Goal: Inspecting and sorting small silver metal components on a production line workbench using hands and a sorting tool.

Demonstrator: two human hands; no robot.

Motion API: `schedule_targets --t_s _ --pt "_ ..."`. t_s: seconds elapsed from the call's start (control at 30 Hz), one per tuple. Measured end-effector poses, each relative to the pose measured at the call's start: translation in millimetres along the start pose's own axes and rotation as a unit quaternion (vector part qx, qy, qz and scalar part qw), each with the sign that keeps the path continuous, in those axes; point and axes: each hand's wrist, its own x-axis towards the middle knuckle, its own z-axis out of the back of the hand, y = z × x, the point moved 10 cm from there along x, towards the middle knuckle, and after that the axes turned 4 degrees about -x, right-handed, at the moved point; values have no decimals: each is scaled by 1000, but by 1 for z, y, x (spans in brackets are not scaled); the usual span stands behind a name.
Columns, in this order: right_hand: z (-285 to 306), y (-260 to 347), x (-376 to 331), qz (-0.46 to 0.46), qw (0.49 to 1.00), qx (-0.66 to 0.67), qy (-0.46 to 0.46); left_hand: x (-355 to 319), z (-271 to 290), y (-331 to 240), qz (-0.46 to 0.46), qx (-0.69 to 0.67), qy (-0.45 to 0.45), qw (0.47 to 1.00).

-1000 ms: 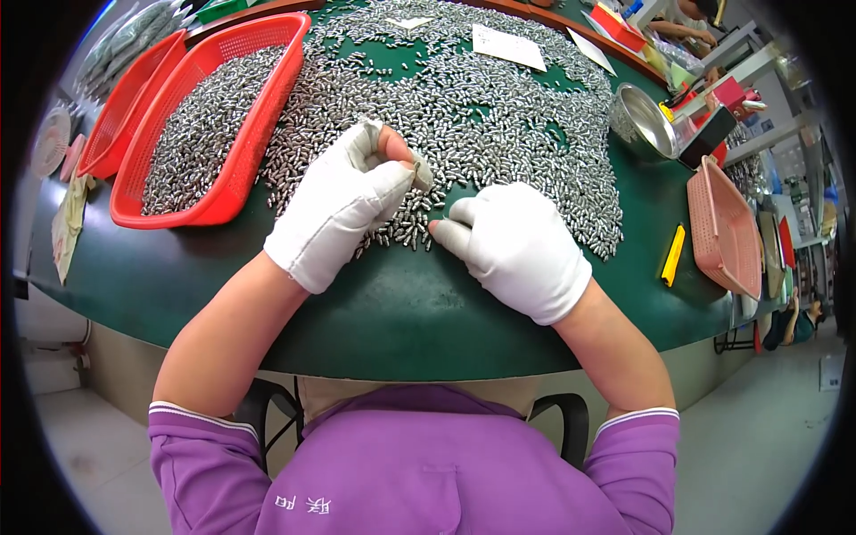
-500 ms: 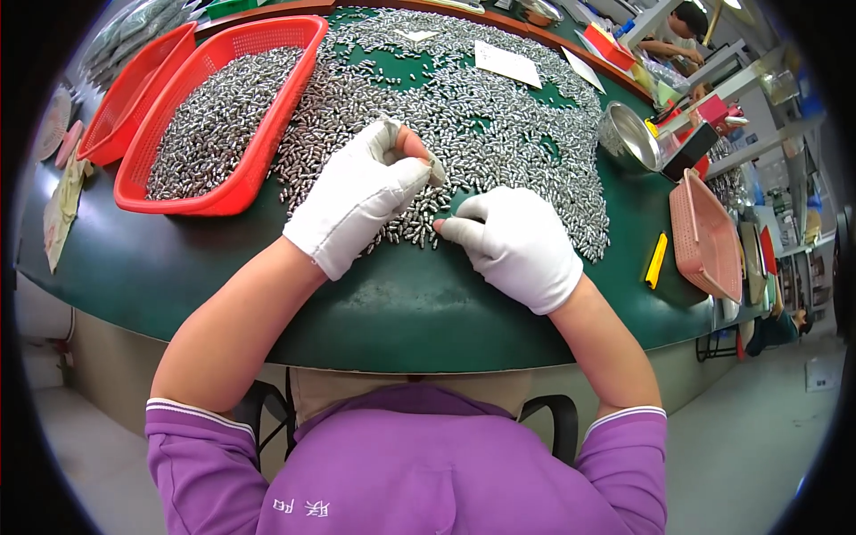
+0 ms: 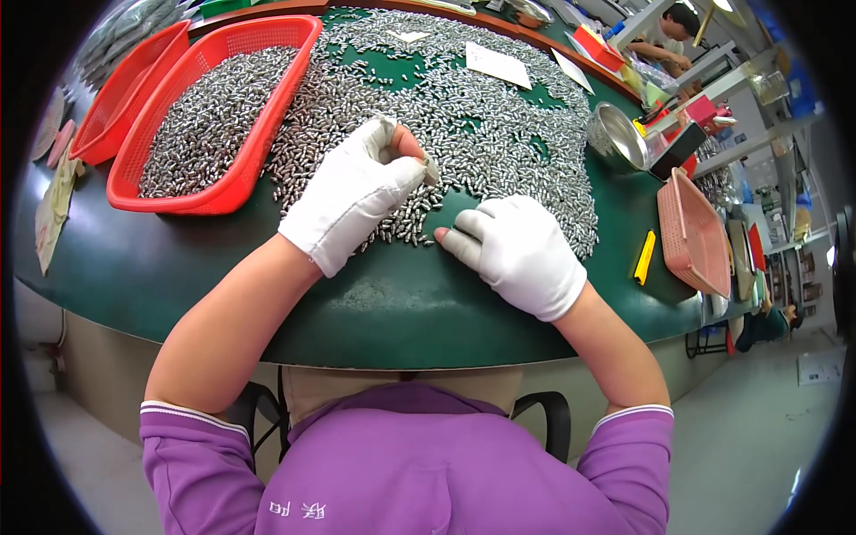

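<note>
Small silvery bullet-shaped metal pieces (image 3: 513, 120) lie in a wide spread over the green table (image 3: 383, 321). My left hand (image 3: 352, 196), in a white glove with bare fingertips, is over the near left part of the spread. Its thumb and forefinger are bent together in a pinch; whether a piece is between them I cannot make out. To the right, my right hand (image 3: 526, 254), gloved the same way, rests low at the near edge of the pieces. Its fingers point left, slightly apart, with no piece visible in them.
A red basket (image 3: 217, 203) full of metal pieces stands at left, beside another red basket (image 3: 98, 143). White papers (image 3: 497, 65) lie on the spread. At right are a metal bowl (image 3: 618, 134), a yellow cutter (image 3: 645, 257) and a pink basket (image 3: 691, 236). Another person (image 3: 664, 45) sits far right.
My right hand has drawn slightly back toward me, and its fingers have come away from the pieces. My left hand keeps its pinch. The whole view has shifted slightly.
</note>
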Motion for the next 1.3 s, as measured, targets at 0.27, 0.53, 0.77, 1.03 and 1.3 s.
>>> schedule_targets --t_s 0.27,0.53,0.77,1.03,1.3 --pt "0 -37 -15 -182 974 119 -59 -1 1 1 -5 -2 2 1000" --pt "-4 -35 -11 -173 978 95 -68 0 0 -1 -8 21 -1 1000" --pt "0 -20 -9 -120 990 49 -47 0 1 -2 -16 26 -3 1000" --pt "8 -24 -12 -111 988 68 -85 2 2 -2 -29 62 -20 997" --pt "-7 -67 -136 -463 555 678 -134 3 0 -2 -47 77 -14 996"
